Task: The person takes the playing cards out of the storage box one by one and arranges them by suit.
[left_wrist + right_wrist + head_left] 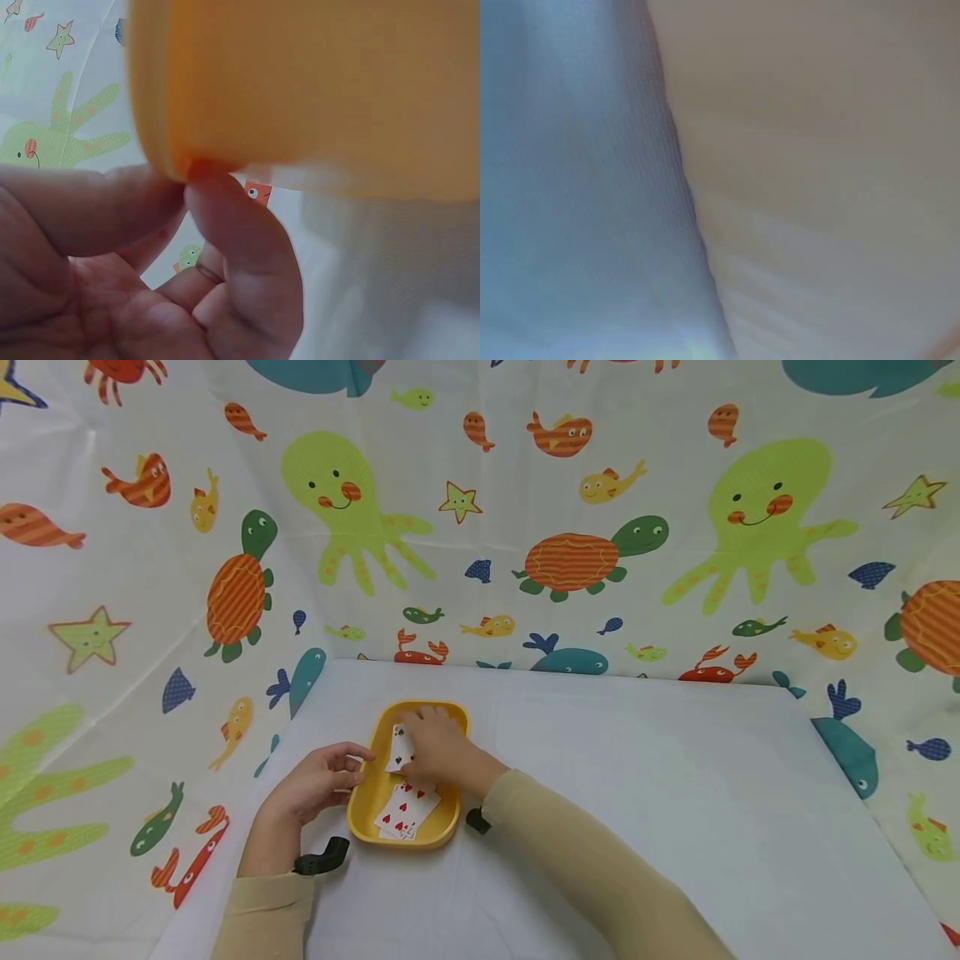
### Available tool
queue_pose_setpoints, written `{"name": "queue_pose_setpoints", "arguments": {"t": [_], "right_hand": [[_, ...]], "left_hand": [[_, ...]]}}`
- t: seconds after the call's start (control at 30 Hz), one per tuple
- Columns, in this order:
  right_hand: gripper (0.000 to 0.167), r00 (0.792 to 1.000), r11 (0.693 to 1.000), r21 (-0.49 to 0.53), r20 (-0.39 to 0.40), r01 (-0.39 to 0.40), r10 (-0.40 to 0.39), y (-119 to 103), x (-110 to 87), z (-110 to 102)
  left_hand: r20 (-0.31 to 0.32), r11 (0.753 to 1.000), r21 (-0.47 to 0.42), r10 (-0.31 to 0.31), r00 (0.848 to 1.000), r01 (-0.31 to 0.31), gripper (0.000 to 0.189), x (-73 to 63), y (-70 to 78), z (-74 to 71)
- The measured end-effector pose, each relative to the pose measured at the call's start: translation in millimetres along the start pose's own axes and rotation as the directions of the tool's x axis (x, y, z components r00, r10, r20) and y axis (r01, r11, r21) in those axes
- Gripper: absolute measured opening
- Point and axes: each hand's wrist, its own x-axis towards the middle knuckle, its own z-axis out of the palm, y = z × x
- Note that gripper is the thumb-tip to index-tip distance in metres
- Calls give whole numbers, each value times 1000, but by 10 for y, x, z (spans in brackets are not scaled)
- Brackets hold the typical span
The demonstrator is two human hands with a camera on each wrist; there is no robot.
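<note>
A yellow oval tray [358, 827] stands on the white table. My left hand [318, 785] is at its left side, and in the left wrist view the thumb and a finger [244, 247] pinch the tray's rim. My right hand [438, 745] reaches into the far half of the tray, over a playing card [398, 752] with black pips. Its fingers lie at the card's far end and its thumb at the near end, seemingly gripping it. Red heart cards [401, 810] lie overlapped in the near half. The right wrist view shows only cloth and a beige sleeve [817, 150].
White cloth covers the table [637, 810], which stretches far to the right. A curtain [480, 460] printed with sea animals rises behind and along the sides. Black wrist straps [322, 857] show near the sleeves.
</note>
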Motion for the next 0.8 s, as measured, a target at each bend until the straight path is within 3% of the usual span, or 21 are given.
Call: {"name": "queue_pose_setpoints", "arguments": {"t": [0.4,0.8], "right_hand": [[90,999,996,84,-41,20,-17,176,-121,-130],[91,994,972,235,-109,-2,28,364,-361,-268]], "left_hand": [[-4,1000,21,4,1000,-4,41,-3,2,-4],[-12,1000,3,-5,1000,6,42,9,-13,8]]}}
